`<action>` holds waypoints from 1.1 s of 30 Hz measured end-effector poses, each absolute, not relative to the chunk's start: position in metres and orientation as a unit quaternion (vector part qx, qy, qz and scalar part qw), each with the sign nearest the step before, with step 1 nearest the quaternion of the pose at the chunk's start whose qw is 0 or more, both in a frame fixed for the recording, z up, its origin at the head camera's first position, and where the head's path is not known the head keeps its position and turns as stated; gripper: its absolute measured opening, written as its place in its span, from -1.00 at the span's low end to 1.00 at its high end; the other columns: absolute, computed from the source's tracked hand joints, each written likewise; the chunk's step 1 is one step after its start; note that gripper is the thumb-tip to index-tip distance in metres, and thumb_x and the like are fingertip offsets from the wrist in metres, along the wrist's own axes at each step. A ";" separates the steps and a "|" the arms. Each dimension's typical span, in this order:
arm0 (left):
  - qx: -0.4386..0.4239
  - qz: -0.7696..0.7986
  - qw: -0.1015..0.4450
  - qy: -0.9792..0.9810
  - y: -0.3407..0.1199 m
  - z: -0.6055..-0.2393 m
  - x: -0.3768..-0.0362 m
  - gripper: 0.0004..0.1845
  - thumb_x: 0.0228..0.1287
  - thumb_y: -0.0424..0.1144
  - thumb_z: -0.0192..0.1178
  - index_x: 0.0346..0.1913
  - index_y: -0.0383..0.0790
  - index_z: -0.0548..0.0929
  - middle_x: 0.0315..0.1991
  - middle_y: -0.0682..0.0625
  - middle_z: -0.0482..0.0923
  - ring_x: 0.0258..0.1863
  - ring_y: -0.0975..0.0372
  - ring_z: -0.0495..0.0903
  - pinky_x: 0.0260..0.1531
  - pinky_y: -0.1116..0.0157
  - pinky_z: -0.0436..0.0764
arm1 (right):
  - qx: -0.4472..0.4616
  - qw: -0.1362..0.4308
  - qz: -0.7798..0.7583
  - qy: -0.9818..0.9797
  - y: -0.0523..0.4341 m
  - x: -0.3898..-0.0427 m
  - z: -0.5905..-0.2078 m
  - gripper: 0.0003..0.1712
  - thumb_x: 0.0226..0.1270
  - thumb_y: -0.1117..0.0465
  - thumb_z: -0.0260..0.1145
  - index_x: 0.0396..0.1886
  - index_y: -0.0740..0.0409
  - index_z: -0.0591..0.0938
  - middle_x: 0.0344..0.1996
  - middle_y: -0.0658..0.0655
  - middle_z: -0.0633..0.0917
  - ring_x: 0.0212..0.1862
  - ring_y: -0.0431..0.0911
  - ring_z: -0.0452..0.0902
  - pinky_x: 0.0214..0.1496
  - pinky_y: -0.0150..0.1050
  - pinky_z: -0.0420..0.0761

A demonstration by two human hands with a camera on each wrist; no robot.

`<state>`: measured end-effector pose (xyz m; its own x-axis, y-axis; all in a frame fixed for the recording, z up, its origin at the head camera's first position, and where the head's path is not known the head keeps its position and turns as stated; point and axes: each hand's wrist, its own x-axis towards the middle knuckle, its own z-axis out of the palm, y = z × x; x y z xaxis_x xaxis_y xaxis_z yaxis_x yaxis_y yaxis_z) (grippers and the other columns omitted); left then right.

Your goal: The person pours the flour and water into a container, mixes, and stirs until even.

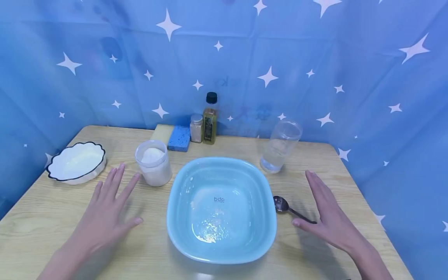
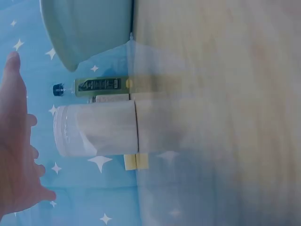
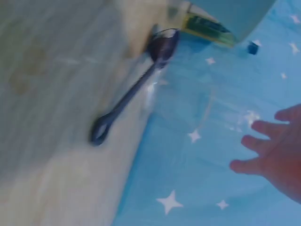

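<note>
A light blue square basin (image 1: 224, 249) stands in the middle of the wooden table, with wet droplets inside and small letters on its bottom. To its left my left hand (image 1: 108, 210) is held over the table, fingers spread, nothing in it. Just beyond those fingertips is a clear jar (image 1: 156, 171) of white powder. My right hand (image 1: 330, 216) hovers at the basin's right side, fingers extended and holding nothing. Near its thumb lies a dark spoon (image 1: 281, 203), its bowl close to the basin; the right wrist view shows the whole spoon (image 3: 127, 96).
A scalloped white dish (image 1: 77, 161) with a dark rim sits at the left. Along the back are a yellow sponge (image 1: 162, 133), a blue sponge (image 1: 179, 139), a small shaker (image 1: 196, 128) and an oil bottle (image 1: 210, 120). Right of them stands a tall glass (image 1: 280, 147) partly filled with clear liquid.
</note>
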<state>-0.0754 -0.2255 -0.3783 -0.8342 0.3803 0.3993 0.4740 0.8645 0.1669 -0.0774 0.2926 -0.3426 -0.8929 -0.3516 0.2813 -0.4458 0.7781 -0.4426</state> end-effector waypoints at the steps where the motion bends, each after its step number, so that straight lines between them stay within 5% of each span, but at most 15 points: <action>1: -0.224 -0.142 0.179 -0.948 -0.226 -0.379 -0.077 0.08 -0.06 0.12 0.27 0.48 -0.06 -0.09 0.46 -0.18 -0.36 0.41 -0.08 -0.31 0.29 -0.16 -0.24 | 0.208 0.082 0.272 -0.936 0.291 -0.078 -0.341 0.29 -0.11 0.04 0.51 0.50 -0.09 -0.15 0.45 0.11 -0.05 0.41 0.14 -0.17 0.22 0.35 0.02; 8: -0.195 -0.297 0.141 -0.924 -0.229 -0.381 -0.092 -0.14 0.31 0.14 -0.01 0.49 -0.05 -0.21 0.47 -0.10 -0.42 0.41 -0.05 -0.31 0.26 -0.20 -0.13 | 0.218 0.008 0.329 -0.919 0.276 -0.085 -0.327 0.33 -0.13 0.03 0.53 0.49 -0.20 -0.19 0.45 0.00 -0.03 0.42 0.10 -0.16 0.15 0.39 0.12; 17: -0.153 -0.495 0.070 -0.852 -0.221 -0.383 -0.117 -0.23 0.39 0.13 -0.18 0.45 0.16 -0.38 0.47 -0.03 -0.45 0.41 -0.07 -0.31 0.19 -0.31 -0.17 | 0.269 -0.097 0.346 -0.894 0.265 -0.094 -0.327 0.42 -0.16 -0.03 0.54 0.47 -0.18 -0.31 0.46 0.08 -0.15 0.41 0.18 -0.19 0.17 0.34 0.17; 22: -0.150 -0.602 0.028 -0.784 -0.215 -0.387 -0.131 -0.13 0.36 0.14 -0.12 0.44 0.07 -0.46 0.46 -0.04 -0.52 0.41 -0.04 -0.35 0.22 -0.26 -0.14 | 0.285 -0.141 0.357 -0.878 0.261 -0.099 -0.331 0.46 -0.19 -0.02 0.55 0.46 -0.19 -0.35 0.45 0.14 -0.12 0.40 0.21 -0.18 0.15 0.31 0.23; 33: -0.056 -0.585 0.042 -0.808 -0.202 -0.397 -0.152 0.13 0.17 -0.17 0.26 0.44 0.00 -0.48 0.47 -0.12 -0.40 0.41 -0.03 -0.26 0.29 -0.12 -0.05 | 0.292 -0.173 0.357 -0.870 0.255 -0.107 -0.333 0.49 -0.23 -0.03 0.58 0.47 -0.17 -0.34 0.45 0.12 -0.10 0.41 0.11 -0.14 0.20 0.24 0.23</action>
<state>-0.1518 -0.2024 -0.3970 -0.9902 0.0424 0.1331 0.1397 0.3090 0.9408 -0.1071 0.2550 -0.3327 -0.7694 -0.6320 -0.0924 -0.3846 0.5739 -0.7229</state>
